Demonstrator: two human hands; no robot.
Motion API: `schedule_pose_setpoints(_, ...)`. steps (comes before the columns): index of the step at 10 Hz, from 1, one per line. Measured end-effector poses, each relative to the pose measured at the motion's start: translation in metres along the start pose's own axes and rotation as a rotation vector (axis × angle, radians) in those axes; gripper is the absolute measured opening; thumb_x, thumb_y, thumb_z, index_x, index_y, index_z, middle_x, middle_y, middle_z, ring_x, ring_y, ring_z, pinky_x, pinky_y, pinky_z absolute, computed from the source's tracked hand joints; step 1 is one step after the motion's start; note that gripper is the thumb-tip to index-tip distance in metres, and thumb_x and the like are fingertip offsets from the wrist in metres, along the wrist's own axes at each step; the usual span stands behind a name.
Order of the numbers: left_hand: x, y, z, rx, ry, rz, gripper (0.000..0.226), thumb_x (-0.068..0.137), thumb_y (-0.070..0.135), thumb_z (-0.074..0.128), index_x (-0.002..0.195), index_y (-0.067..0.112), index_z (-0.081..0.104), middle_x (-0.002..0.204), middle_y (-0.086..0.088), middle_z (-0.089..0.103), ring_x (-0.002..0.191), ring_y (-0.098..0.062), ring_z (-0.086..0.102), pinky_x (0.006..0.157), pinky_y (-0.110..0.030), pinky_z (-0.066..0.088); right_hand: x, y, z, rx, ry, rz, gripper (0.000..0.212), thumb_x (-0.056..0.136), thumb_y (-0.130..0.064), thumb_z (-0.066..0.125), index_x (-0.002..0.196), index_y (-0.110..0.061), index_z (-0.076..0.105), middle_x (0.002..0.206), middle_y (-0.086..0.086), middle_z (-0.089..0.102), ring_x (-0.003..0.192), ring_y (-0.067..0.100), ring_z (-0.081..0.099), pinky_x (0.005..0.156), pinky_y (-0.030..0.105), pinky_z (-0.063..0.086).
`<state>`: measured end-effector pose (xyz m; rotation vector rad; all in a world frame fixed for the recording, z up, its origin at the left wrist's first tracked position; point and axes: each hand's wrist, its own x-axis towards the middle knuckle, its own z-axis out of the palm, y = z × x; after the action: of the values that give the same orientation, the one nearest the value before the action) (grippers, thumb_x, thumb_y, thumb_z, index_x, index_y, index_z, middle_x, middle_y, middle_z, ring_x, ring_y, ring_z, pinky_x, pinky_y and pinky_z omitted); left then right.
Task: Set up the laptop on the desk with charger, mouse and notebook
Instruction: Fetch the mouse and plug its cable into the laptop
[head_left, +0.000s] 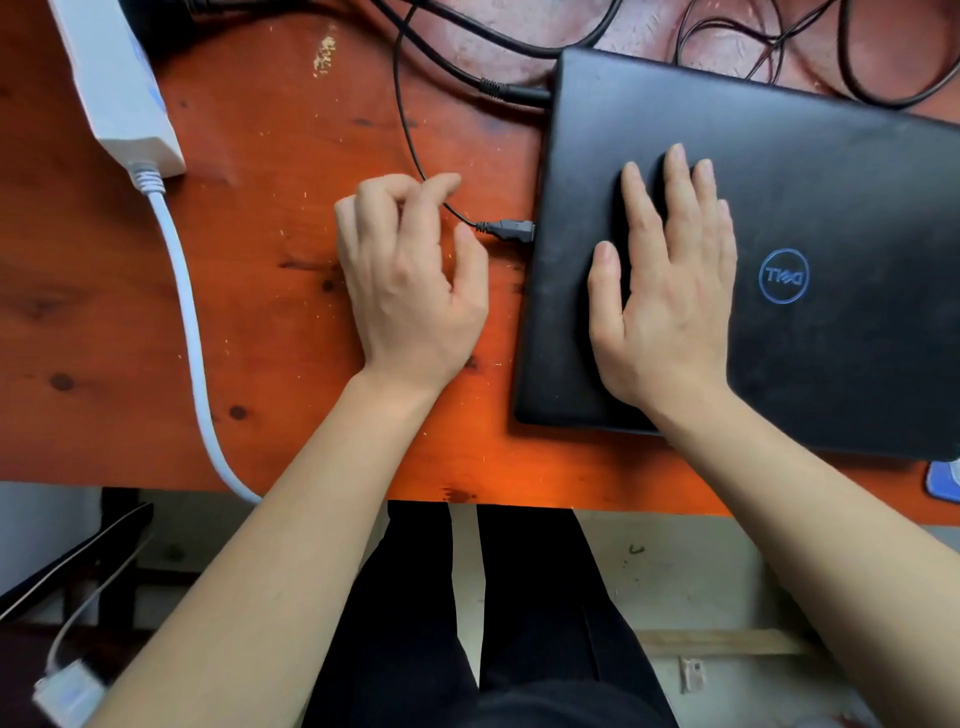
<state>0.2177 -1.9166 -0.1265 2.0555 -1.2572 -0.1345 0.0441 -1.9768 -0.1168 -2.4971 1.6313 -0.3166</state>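
Observation:
A closed black laptop (779, 208) lies on the right half of the orange wooden desk (260, 312). My right hand (665, 291) rests flat on its lid, fingers spread. A black USB plug (511, 230) on a thin black cable sits at the laptop's left edge. My left hand (410, 280) lies just left of the plug, fingers loosely curled; the cable runs between index finger and thumb without being pinched. A thicker black charger plug (514, 93) meets the laptop's far left corner. No mouse body or notebook can be made out.
A white power strip (119, 88) with a white cord (192, 332) lies at the far left; the cord drops over the desk's front edge. Loose black cables (769, 41) coil behind the laptop. A blue object (943, 480) peeks in at the right edge.

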Motion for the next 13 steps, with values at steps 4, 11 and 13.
schedule_pose_setpoints(4,0.004,-0.009,0.0,0.111,-0.214,0.168,0.025,0.095,0.032,0.063,0.115,0.02,0.073,0.092,-0.008,0.056,0.086,-0.028,0.052,0.074,-0.04,0.033,0.0,0.0,-0.001,0.001,0.002,0.009,0.055,0.103,-0.032,0.04,0.154,-0.011,0.039,0.163,0.018,0.027,0.153,0.037,0.02,0.125,0.048,0.013)
schedule_pose_setpoints(11,0.005,-0.006,0.005,0.13,-0.225,0.175,0.021,0.099,0.036,0.057,0.11,0.024,0.071,0.088,-0.006,0.048,0.085,-0.027,0.048,0.074,-0.038,0.029,0.0,0.0,0.0,-0.006,0.007,0.004,0.055,0.103,-0.033,0.038,0.154,-0.012,0.038,0.163,0.018,0.027,0.153,0.037,0.019,0.126,0.048,0.012)
schedule_pose_setpoints(13,0.006,-0.006,0.005,0.142,-0.248,0.204,0.022,0.1,0.033,0.055,0.109,0.021,0.07,0.088,-0.004,0.048,0.084,-0.023,0.046,0.075,-0.032,0.024,-0.001,0.0,0.001,-0.008,0.015,0.002,0.055,0.103,-0.032,0.037,0.154,-0.011,0.038,0.163,0.018,0.027,0.153,0.037,0.019,0.125,0.048,0.013)
